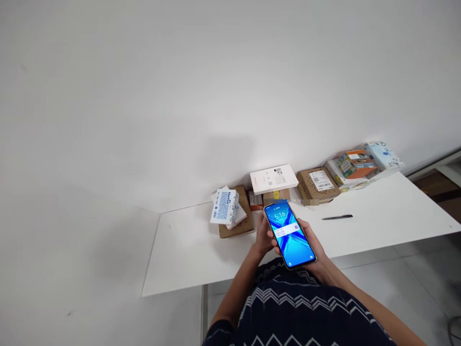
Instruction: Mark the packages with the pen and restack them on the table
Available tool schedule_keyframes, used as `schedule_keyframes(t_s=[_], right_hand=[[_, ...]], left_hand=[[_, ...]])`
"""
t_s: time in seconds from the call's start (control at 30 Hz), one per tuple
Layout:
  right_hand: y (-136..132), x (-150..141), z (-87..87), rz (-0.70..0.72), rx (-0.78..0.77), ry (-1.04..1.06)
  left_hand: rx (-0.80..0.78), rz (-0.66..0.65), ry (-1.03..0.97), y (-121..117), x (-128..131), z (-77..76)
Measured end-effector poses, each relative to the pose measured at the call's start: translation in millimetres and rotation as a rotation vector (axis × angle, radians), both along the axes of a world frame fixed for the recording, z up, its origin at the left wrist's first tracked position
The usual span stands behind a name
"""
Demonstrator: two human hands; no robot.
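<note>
A smartphone [290,235] with a lit blue lock screen reading 5:16 is held in front of my body, tilted with its top toward the left. My right hand [312,240] cradles it from behind, the thumb along the right edge and fingertips curled round the left edge. Against the phone's upper left side is my left hand [263,236], its fingers partly hidden behind the phone. Just beyond the phone's top, a small brown box [276,196] lies under a flat white box [274,178].
On the white table [187,250], brown cardboard [236,232] under a blue-and-white box [224,205] lies left. A labelled brown box [318,185], an orange box [358,164] and a light-blue box [383,156] line the wall to the right. A black pen [337,217] lies nearer.
</note>
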State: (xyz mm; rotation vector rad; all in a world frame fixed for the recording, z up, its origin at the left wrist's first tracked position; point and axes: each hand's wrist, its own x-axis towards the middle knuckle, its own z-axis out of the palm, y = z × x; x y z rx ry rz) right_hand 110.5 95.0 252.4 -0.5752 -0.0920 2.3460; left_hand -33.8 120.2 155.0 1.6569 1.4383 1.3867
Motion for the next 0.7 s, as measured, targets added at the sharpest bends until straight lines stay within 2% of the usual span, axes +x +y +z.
schedule_keyframes(t_s=[0.1,0.23,0.3,0.37,0.43,0.47,0.53,0.6,0.7], right_hand=[[-3,14,-5.8,-0.052,-0.035,-0.090],[-9,47,-21.9,-0.129,-0.073,-0.280],[-11,68,-39.3,-0.135,-0.065,-0.402],[-11,89,-65.1,-0.124,-0.034,-0.588],[-10,108,-97.3,-0.070,0.046,-0.904],[-9,116,-114.2,0.008,0.143,-1.116],[-6,127,-145.7,0.258,0.452,-1.572],[-4,131,-170.4,0.369,0.611,-1.756],[-1,131,-192.6,0.415,0.760,-1.870]], left_hand=[[0.080,-0.036,0.053,-1,-5,-3.1],[0.061,0.076,0.129,-9,-7,-17.4],[0.025,0.140,0.146,-16,-6,-26.7],[-0.011,0.171,0.127,-22,-3,-34.7],[-0.049,0.166,0.110,-28,-1,-40.2],[-0.066,0.154,0.106,-30,1,-42.0],[-0.095,0.118,0.111,-32,3,-44.5],[-0.107,0.093,0.128,-32,6,-46.8],[-0.111,0.077,0.147,-26,11,-52.7]])
